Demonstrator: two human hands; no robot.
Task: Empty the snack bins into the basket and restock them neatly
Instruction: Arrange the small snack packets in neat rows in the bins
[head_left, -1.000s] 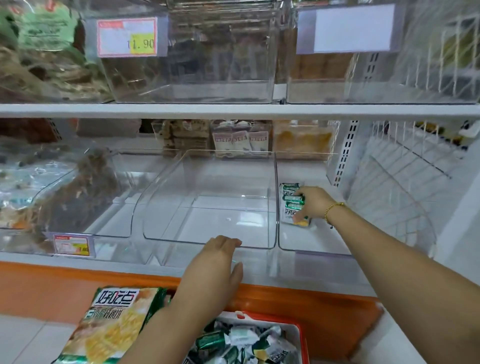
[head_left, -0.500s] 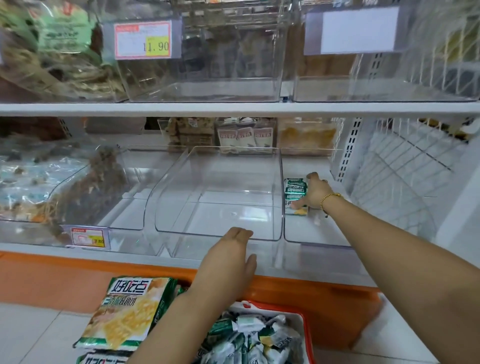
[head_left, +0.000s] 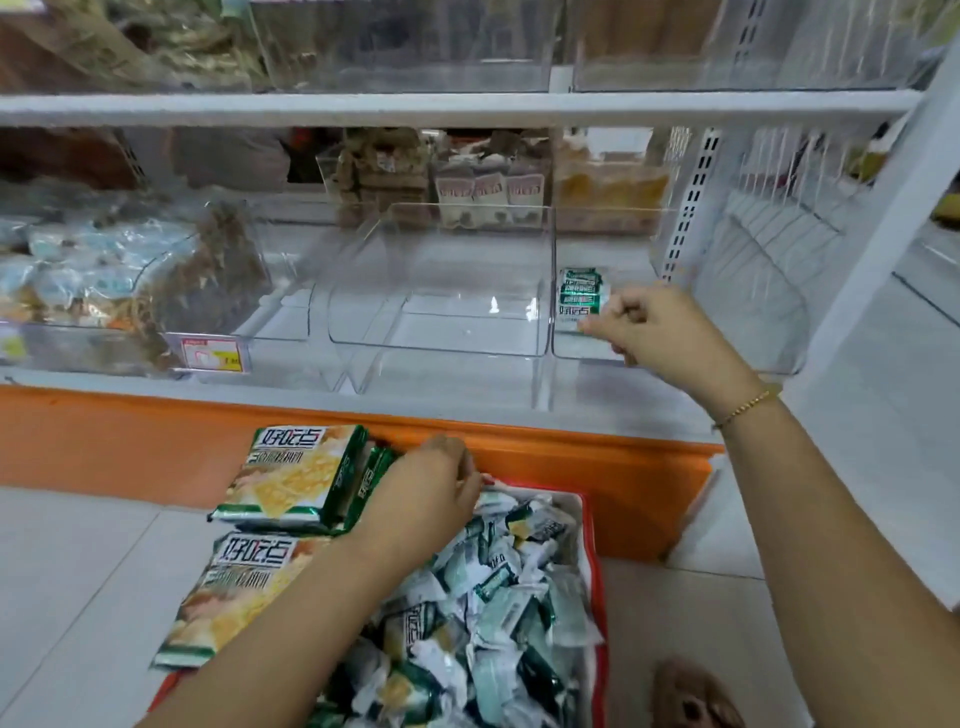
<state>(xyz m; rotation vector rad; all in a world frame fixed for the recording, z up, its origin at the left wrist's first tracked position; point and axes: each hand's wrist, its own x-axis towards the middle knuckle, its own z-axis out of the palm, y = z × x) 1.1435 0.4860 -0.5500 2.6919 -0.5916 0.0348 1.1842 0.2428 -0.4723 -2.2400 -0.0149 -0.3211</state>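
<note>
A red basket (head_left: 598, 571) on the floor is heaped with small green-and-white snack packets (head_left: 498, 613). My left hand (head_left: 428, 493) reaches into its far end with fingers bent down into the pile; whether it grips a packet is hidden. On the lower shelf, the right clear bin (head_left: 574, 354) holds a short stack of the same packets (head_left: 581, 291). My right hand (head_left: 660, 327) is at the stack's front, with thumb and forefinger pinching the nearest packet's edge. The middle clear bin (head_left: 441, 332) holds nothing.
Two big green biscuit bags (head_left: 293, 475) (head_left: 244, 597) lie on the floor left of the basket. Left bins (head_left: 104, 280) hold other snacks behind a price tag (head_left: 213, 356). An orange plinth (head_left: 597, 467) runs below the shelf, with a white wire rack (head_left: 769, 249) at right.
My left hand dropped from the middle bin's front edge into the basket. My right hand drew back from the top of the stack to its front edge. The view tilted down.
</note>
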